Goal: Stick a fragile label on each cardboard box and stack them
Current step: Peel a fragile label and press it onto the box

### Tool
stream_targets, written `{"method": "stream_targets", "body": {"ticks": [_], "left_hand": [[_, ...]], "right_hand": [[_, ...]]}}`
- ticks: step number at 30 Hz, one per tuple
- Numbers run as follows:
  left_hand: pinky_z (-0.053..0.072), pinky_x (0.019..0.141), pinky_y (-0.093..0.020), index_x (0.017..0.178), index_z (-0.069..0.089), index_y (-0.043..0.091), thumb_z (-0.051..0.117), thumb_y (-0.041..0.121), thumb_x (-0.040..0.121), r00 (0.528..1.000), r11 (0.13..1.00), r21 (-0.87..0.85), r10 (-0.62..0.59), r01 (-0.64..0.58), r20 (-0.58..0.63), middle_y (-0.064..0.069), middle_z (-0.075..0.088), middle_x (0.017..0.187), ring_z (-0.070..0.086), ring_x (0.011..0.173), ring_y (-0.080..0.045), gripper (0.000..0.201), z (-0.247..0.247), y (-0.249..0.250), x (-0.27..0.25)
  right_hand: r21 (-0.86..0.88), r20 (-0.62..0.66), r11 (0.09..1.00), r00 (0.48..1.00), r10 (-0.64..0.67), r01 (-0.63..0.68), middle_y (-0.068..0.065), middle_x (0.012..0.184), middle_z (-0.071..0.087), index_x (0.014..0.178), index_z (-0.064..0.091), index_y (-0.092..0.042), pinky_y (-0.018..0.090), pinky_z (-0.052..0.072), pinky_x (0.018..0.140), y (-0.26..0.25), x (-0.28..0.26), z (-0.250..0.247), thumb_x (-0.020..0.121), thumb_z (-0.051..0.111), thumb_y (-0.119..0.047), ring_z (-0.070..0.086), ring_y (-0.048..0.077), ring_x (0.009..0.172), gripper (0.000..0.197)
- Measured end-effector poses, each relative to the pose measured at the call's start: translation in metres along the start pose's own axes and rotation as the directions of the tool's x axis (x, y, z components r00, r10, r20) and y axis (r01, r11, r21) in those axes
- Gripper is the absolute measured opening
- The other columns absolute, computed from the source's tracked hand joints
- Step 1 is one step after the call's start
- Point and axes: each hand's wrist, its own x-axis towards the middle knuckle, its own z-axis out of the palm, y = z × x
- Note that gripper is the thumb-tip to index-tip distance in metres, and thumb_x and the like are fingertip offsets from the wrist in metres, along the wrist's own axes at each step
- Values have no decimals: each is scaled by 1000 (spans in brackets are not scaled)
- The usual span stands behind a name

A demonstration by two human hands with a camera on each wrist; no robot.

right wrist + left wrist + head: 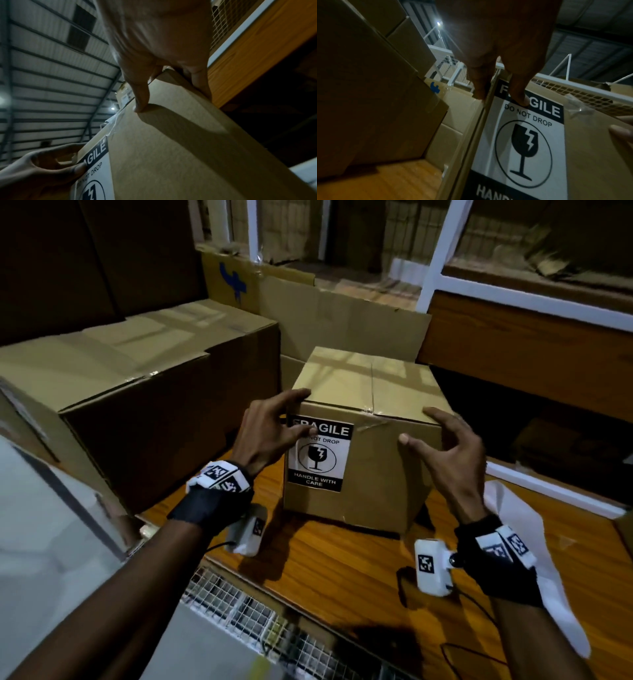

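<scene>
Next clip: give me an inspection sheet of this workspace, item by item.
Surface: wooden table, bare in front of the small box.
Job's things: small cardboard box upright, fragile label stuck on its near face; large cardboard box beside it, no label visible.
Clutter: white backing sheet at the right.
Grippers: left hand touches the label and the box's top left corner; right hand touches the top right corner.
Cables: black cable on the table.
Surroundings: stacked cartons, wire mesh.
</scene>
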Motion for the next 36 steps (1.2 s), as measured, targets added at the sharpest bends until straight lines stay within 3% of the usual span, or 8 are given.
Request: {"method": "stream_targets", "body": {"ticks": [3,8,12,17,25,29,32,36], "left_hand": [[61,81,-34,135,57,16,79,29,77,998,998,3,64,-64,-29,-9,67,123,65,99,-9,63,-35,21,-5],[58,88,-34,133,58,15,81,28,76,979,988,36,152,-149,-133,-5,66,128,64,112,-14,63,-105,45,11],[58,89,-32,131,61,15,83,31,73,956,975,56,223,-217,-189,-2,64,130,61,117,-11,65,-173,36,42],[58,89,-28,131,62,15,83,35,72,932,958,53,286,-281,-221,0,63,130,62,117,-10,66,-265,2,91],[57,92,-43,131,61,14,85,32,70,958,970,50,245,-240,-152,-9,63,130,62,115,-21,68,-352,-95,178],[52,98,-41,136,58,17,85,26,75,977,982,115,166,-151,-137,-9,62,134,62,117,-26,68,-354,-136,209],[47,103,-52,147,42,17,82,20,78,976,926,348,193,-148,-98,-11,31,158,47,132,-38,79,-341,-148,218],[28,109,-70,156,12,19,81,21,76,937,667,692,347,-277,41,-15,2,163,7,150,-39,105,-319,-162,220]], "right_hand": [[40,1,996,997,-82,82,-2,143,55,131,61,-30,48,46,107,-26,1,-13,74,81,-47,45,15,137,63],[131,-51,962,971,-234,238,-9,139,57,131,61,-32,44,50,104,-88,17,-11,76,82,-41,48,9,134,59],[209,-111,922,945,-307,325,-8,133,59,128,63,-29,33,55,97,-155,43,21,74,84,-34,54,1,123,57],[139,-219,893,893,-394,428,-5,128,62,126,64,-27,32,56,93,-243,73,74,76,84,-38,58,4,118,55],[54,-192,932,920,-343,359,-3,128,65,125,67,-25,37,56,96,-319,132,186,71,89,-36,61,11,116,60],[-95,-114,951,945,-305,295,10,142,54,136,57,-23,40,49,104,-322,152,234,71,89,-28,52,25,129,72],[-458,-64,836,926,-372,304,16,159,28,145,46,-22,51,40,111,-335,156,254,69,90,-33,35,36,142,89],[-801,93,521,921,-378,294,13,165,4,158,12,-26,61,26,115,-339,155,276,61,89,-51,6,42,151,127]]}}
